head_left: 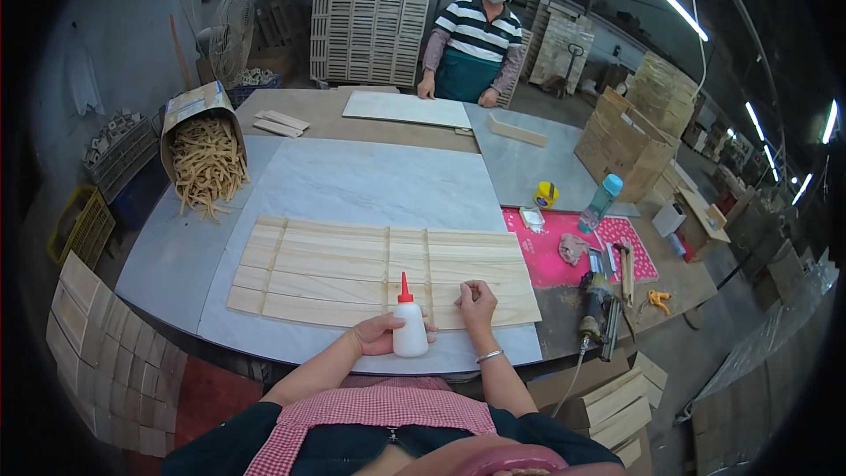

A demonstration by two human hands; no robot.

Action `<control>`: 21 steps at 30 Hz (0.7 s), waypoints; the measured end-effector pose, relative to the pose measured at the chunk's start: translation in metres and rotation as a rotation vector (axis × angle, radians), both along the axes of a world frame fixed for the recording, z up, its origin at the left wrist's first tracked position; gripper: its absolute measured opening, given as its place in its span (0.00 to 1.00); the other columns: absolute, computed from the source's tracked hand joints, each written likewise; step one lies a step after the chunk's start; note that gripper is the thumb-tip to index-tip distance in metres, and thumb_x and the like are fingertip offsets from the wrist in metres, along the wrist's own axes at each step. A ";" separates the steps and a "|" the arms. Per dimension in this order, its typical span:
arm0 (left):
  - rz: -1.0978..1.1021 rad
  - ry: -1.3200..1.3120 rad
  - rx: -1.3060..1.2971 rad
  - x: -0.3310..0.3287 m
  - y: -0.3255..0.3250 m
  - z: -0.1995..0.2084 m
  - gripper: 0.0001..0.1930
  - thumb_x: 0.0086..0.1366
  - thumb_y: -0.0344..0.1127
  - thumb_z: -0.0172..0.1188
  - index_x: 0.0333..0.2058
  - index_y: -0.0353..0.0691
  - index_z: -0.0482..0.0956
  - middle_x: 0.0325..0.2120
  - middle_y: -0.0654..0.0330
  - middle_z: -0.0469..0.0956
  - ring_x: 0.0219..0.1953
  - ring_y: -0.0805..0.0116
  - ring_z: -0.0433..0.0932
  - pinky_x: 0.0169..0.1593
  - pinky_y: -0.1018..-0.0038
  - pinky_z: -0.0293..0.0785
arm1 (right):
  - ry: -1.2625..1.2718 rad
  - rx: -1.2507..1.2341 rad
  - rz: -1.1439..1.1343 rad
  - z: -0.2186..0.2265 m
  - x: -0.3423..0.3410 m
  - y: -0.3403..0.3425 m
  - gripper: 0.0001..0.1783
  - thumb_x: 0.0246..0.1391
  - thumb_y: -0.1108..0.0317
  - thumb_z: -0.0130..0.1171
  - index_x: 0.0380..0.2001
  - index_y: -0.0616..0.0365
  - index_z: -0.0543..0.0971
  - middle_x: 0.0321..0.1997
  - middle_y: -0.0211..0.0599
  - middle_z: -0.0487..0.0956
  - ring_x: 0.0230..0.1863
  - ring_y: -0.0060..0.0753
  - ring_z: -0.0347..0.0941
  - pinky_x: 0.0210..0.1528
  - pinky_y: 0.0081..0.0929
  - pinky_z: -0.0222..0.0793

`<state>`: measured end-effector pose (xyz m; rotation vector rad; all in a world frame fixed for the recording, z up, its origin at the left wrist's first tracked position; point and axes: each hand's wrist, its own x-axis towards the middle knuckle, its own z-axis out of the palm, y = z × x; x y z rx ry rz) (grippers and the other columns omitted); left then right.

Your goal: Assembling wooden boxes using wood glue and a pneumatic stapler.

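The left hand (381, 335) grips a white bottle (411, 332) at the marbled tabletop (370, 176)'s near edge; whether the right hand (477, 305), over wooden slats (326, 264), pinches anything, I cannot tell. A person (480, 35) stands beyond the far edge.

Head view: left unit of a wide fisheye pair, worn on the person's head; upright, unmirrored. Facing: forward and steeply down over the surface (370, 176), which spans the middle of the frame. Near field: gingham apron (379, 412) close at the lower edge; left hand (377, 335) and right hand (477, 303) at short range, below centre. Far field: co-worker (478, 31) at upper centre, fluorescent tubes (671, 4) at upper right. Rim: dark, rounded; straight edges bowed.
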<state>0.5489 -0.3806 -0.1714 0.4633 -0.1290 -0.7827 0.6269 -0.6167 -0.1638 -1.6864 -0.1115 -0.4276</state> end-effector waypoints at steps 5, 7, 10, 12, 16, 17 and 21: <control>-0.013 -0.017 -0.011 -0.002 -0.001 0.006 0.34 0.56 0.30 0.67 0.62 0.39 0.67 0.60 0.38 0.71 0.64 0.36 0.70 0.69 0.48 0.62 | 0.083 0.082 0.004 0.003 -0.001 -0.001 0.08 0.61 0.71 0.61 0.30 0.63 0.77 0.19 0.32 0.76 0.13 0.24 0.70 0.18 0.20 0.67; -0.026 -0.044 -0.028 -0.002 -0.002 0.010 0.33 0.57 0.30 0.66 0.61 0.36 0.67 0.59 0.40 0.72 0.63 0.38 0.72 0.68 0.50 0.65 | 0.105 0.124 -0.001 0.004 -0.001 -0.001 0.10 0.62 0.69 0.61 0.29 0.62 0.76 0.18 0.32 0.75 0.12 0.24 0.70 0.17 0.21 0.66; -0.024 -0.048 -0.021 -0.002 -0.002 0.009 0.33 0.57 0.30 0.66 0.61 0.36 0.67 0.59 0.40 0.72 0.62 0.38 0.72 0.68 0.50 0.66 | 0.100 0.110 -0.018 0.005 -0.001 0.000 0.11 0.62 0.68 0.62 0.27 0.62 0.75 0.17 0.32 0.75 0.12 0.24 0.69 0.16 0.20 0.65; -0.018 -0.061 -0.013 -0.001 -0.003 0.007 0.33 0.57 0.31 0.66 0.61 0.36 0.67 0.59 0.39 0.72 0.62 0.39 0.72 0.67 0.51 0.67 | 0.087 0.097 -0.031 0.005 -0.002 0.001 0.13 0.63 0.66 0.62 0.26 0.61 0.74 0.17 0.32 0.75 0.12 0.23 0.69 0.15 0.20 0.65; -0.016 -0.038 -0.006 0.002 -0.002 0.001 0.34 0.55 0.30 0.67 0.62 0.39 0.68 0.60 0.37 0.70 0.63 0.36 0.71 0.68 0.48 0.65 | 0.088 0.063 -0.003 0.001 0.002 0.000 0.14 0.64 0.66 0.60 0.26 0.60 0.73 0.18 0.33 0.75 0.11 0.22 0.66 0.14 0.19 0.62; -0.015 -0.035 -0.003 0.001 -0.002 0.000 0.35 0.55 0.30 0.68 0.62 0.40 0.68 0.61 0.37 0.70 0.63 0.35 0.70 0.68 0.47 0.64 | 0.083 0.053 0.007 0.000 0.001 0.000 0.14 0.65 0.66 0.60 0.26 0.59 0.73 0.19 0.33 0.75 0.11 0.21 0.65 0.14 0.18 0.61; -0.010 -0.071 -0.002 0.000 -0.002 0.008 0.33 0.57 0.32 0.67 0.62 0.36 0.67 0.59 0.39 0.72 0.62 0.39 0.73 0.66 0.50 0.67 | 0.170 0.080 0.043 0.005 0.001 -0.002 0.13 0.64 0.66 0.61 0.26 0.59 0.74 0.20 0.32 0.76 0.12 0.21 0.66 0.15 0.18 0.62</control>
